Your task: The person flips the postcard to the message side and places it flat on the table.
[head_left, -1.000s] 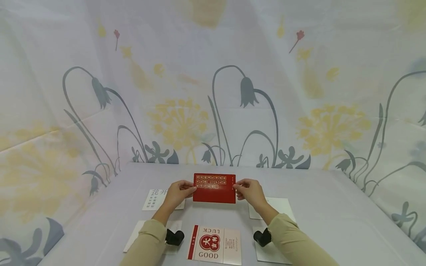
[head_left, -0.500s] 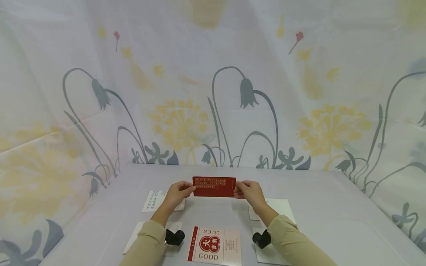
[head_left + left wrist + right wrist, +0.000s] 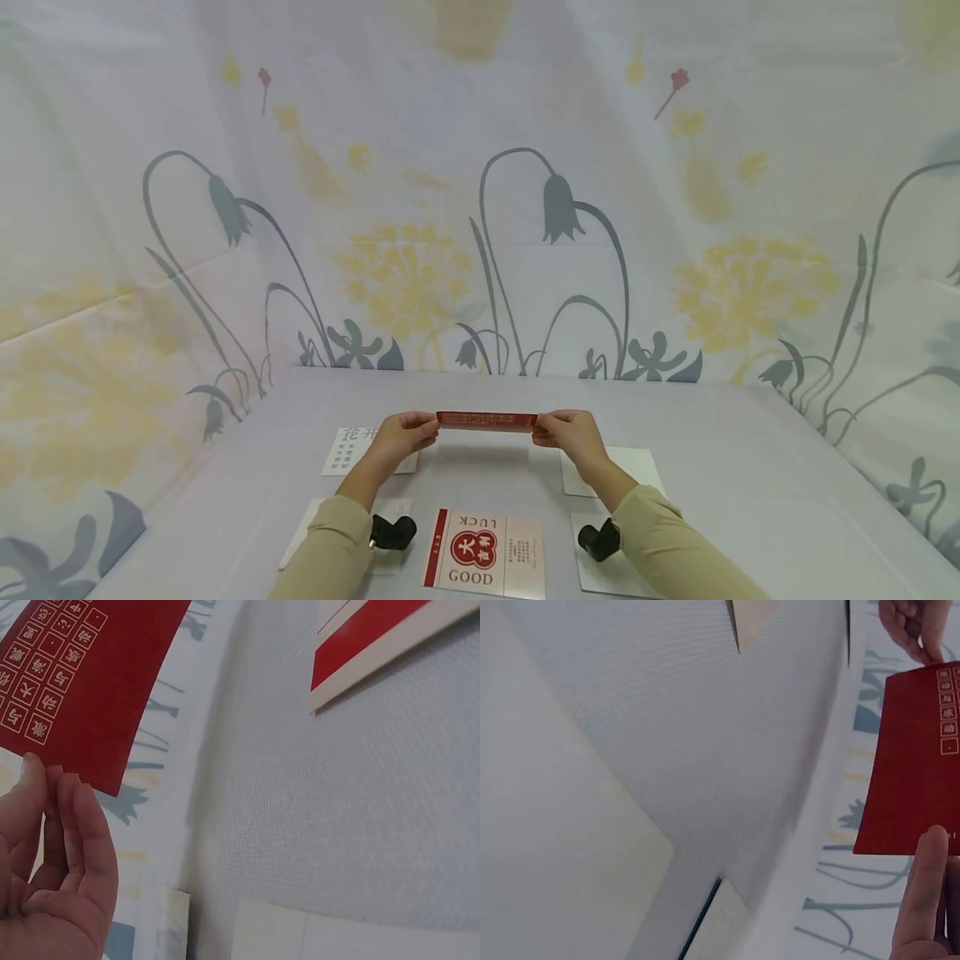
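A red card [image 3: 486,422] printed with gold-framed characters is held up over the table, tilted so that the head view catches it almost edge-on. My left hand [image 3: 399,442] pinches its left end between thumb and fingers; the left wrist view shows the thumb on the printed face of the card [image 3: 97,690]. At the opposite end my right hand [image 3: 573,437] pinches it too. In the right wrist view a finger of the right hand [image 3: 928,900] lies along the red card [image 3: 904,765], with the left hand [image 3: 919,626] at the far end.
A cream-and-red "GOOD LUCK" card [image 3: 485,552] lies front centre. On the left are a white card with grey characters [image 3: 348,454] and another pale card [image 3: 300,527]. Two white cards [image 3: 637,467] lie on the right, partly under the right arm. A flowered cloth [image 3: 480,208] hangs behind.
The red card has tipped from facing the head camera to nearly flat, so its face looks much narrower. Both hands keep their hold on its ends.
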The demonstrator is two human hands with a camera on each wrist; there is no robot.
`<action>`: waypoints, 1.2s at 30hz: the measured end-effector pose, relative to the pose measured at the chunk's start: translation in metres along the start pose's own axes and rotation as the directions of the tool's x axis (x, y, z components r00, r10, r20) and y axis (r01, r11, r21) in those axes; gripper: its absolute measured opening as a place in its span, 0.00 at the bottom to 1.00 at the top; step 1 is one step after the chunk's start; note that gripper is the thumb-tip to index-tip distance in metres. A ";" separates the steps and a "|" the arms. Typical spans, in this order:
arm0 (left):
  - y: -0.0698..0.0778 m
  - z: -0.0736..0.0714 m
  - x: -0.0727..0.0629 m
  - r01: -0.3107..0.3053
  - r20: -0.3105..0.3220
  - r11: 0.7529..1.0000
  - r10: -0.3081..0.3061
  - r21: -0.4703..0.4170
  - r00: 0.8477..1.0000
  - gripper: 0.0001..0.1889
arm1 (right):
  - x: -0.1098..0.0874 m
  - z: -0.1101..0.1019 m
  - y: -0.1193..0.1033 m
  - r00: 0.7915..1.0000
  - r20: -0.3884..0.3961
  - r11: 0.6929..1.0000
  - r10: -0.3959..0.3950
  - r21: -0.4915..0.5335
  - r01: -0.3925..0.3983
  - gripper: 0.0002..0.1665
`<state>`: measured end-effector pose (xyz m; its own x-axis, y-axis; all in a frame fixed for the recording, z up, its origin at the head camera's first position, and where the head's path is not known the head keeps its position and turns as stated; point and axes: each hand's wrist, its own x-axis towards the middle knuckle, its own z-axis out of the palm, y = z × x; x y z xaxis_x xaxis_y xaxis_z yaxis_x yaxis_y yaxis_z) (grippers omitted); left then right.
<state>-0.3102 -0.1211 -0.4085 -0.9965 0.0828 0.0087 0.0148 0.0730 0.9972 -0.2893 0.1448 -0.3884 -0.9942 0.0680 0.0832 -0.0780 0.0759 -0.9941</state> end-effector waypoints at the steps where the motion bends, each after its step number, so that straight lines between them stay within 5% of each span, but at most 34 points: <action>1: 0.000 0.000 0.000 0.005 0.005 1.000 -0.005 -0.003 1.000 0.12 | 0.000 0.000 0.000 1.000 0.002 1.000 -0.004 0.002 0.004 0.12; 19: 0.000 -0.002 -0.001 0.065 -0.004 0.993 -0.066 -0.100 0.998 0.13 | -0.003 0.003 0.006 1.000 0.010 1.000 0.000 -0.015 0.000 0.10; 36: -0.004 0.001 -0.002 0.115 -0.015 0.993 -0.115 0.008 0.993 0.13 | -0.005 0.003 0.009 1.000 -0.017 0.990 0.023 -0.136 -0.025 0.12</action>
<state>-0.3083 -0.1205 -0.4124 -0.9927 0.0591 -0.1051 -0.0995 0.0899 0.9910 -0.2858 0.1419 -0.3981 -0.9943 0.0870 0.0615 -0.0422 0.2088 -0.9771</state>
